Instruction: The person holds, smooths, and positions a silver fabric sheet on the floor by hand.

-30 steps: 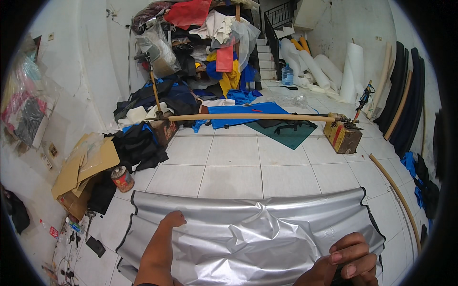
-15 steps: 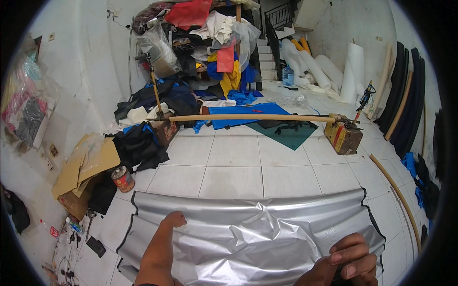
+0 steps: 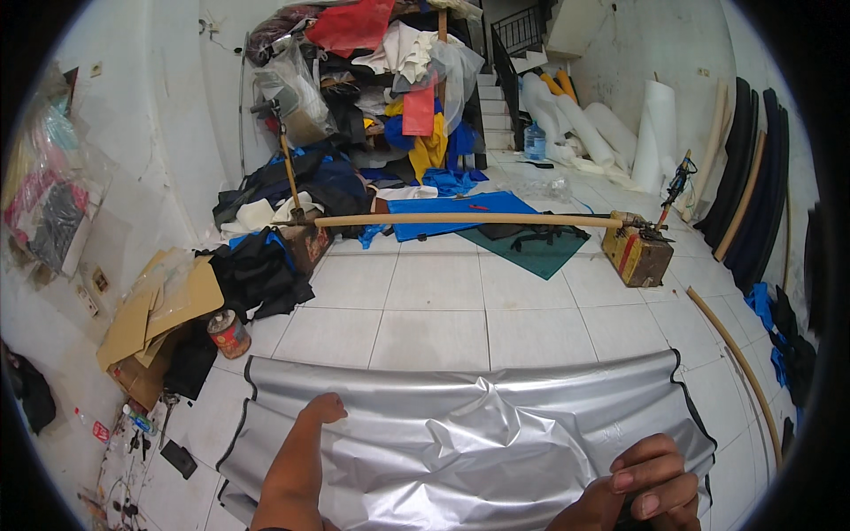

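Observation:
A large silver sheet (image 3: 398, 460) with black-bound side edges lies creased and folded across the floor in front of me. My left hand (image 3: 326, 408) is closed in a fist over the left part of this sheet, its arm stretched forward. Whatever its fingers may hold is hidden. Over the right part of the sheet, my right hand (image 3: 651, 482) is closed too, with the fingers bent in toward the thumb. I cannot make out whether anything sits in that grip.
Ahead, a long tan pole (image 3: 460, 219) spans two metal boxes, the right one yellowish (image 3: 636, 255). Blue sheeting (image 3: 416, 226) lies behind it. At left are cardboard (image 3: 159, 310), a rusty can (image 3: 228, 334) and a phone-like black object (image 3: 179, 459). Another pole (image 3: 739, 363) rests at right.

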`<state>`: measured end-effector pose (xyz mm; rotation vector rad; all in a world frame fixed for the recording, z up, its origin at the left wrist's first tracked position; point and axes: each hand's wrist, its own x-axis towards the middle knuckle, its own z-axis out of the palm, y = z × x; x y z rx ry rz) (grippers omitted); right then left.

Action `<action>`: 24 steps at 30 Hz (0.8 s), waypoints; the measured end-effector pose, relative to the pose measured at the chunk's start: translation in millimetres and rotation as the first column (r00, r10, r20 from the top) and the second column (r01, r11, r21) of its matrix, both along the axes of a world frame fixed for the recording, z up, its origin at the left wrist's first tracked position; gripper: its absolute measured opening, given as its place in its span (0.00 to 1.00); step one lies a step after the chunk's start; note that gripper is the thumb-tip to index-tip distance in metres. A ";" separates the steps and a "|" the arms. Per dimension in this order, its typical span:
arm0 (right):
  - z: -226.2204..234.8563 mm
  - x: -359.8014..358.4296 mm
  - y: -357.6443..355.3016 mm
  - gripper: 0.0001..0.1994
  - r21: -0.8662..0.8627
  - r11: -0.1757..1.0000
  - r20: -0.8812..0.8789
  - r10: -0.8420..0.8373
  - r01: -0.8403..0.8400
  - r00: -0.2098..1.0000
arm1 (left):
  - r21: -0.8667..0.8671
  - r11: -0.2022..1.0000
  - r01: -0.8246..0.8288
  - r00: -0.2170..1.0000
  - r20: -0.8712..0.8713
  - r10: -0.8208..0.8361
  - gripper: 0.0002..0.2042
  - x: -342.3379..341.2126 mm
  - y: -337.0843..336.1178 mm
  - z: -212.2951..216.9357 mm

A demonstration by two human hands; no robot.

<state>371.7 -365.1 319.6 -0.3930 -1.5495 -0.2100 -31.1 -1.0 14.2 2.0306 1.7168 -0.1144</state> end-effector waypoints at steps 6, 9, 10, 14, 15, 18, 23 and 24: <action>2.8 -8.5 -0.4 0.19 0.022 0.992 -0.147 0.129 -0.127 0.981 | -0.010 1.000 -0.016 1.000 0.011 0.016 0.17 0.1 0.5 -0.5; 5.3 -12.9 -1.8 0.18 0.013 0.995 -0.158 0.104 -0.104 0.982 | -0.015 1.000 -0.024 1.000 0.010 0.025 0.17 -1.2 -0.3 -0.2; 6.1 -14.6 -1.6 0.18 0.016 0.998 -0.173 0.067 -0.065 0.983 | -0.012 1.000 -0.027 1.000 0.010 0.028 0.17 -2.5 -0.7 -0.4; 6.8 -10.2 -3.0 0.18 0.001 0.995 -0.134 0.098 -0.099 0.986 | -0.031 0.999 -0.026 0.999 0.030 0.027 0.17 1.5 -2.0 5.2; 7.2 -10.3 -3.2 0.18 0.002 0.997 -0.118 0.082 -0.083 0.990 | -0.020 0.999 -0.025 0.999 0.030 0.026 0.17 0.0 -2.2 4.5; 8.6 -10.8 -3.7 0.20 0.004 0.997 -0.102 0.071 -0.071 0.992 | -0.004 1.000 -0.012 1.000 0.012 0.012 0.17 0.0 -2.4 5.5; 10.9 -11.2 -2.9 0.21 0.019 0.998 -0.084 0.055 -0.054 0.995 | 0.009 1.000 -0.010 1.000 -0.001 0.010 0.18 0.3 -3.1 4.8; 10.6 -11.1 -1.3 0.22 0.041 0.998 -0.079 0.058 -0.055 0.995 | -0.001 1.000 -0.014 1.000 -0.008 0.014 0.18 -0.5 -2.4 4.2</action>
